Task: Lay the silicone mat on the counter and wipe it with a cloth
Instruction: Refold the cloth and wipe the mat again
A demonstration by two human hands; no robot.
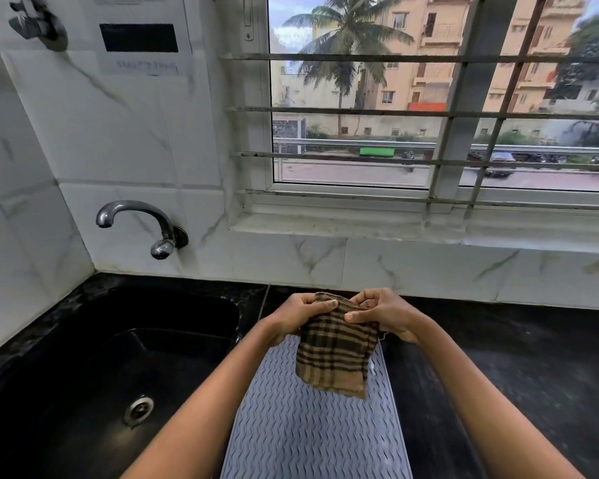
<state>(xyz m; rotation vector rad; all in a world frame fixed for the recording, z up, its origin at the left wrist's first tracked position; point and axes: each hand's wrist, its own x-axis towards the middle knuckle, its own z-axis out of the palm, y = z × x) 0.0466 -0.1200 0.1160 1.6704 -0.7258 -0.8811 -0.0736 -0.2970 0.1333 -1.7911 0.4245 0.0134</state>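
The mat (312,420) already lies flat on the black bench (516,357), just right of the sink (118,340), so the laying step looks done. The step in hand is readying the cloth (336,354). The left hand (298,316) and right hand (384,314) each pinch its top edge, both grips clenched on the fabric, and the checked cloth hangs free above the far end of the mat, not yet touching it as far as I can tell.

The next move calls for bunching or folding the cloth into one hand, lowering it onto the ribbed surface and stroking along the mat. The other hand may need to press down an edge so the mat does not slide.

The sink is the only container: its basin appears empty, with only the drain (139,407) showing. The tap (135,219) above it is not visibly running.
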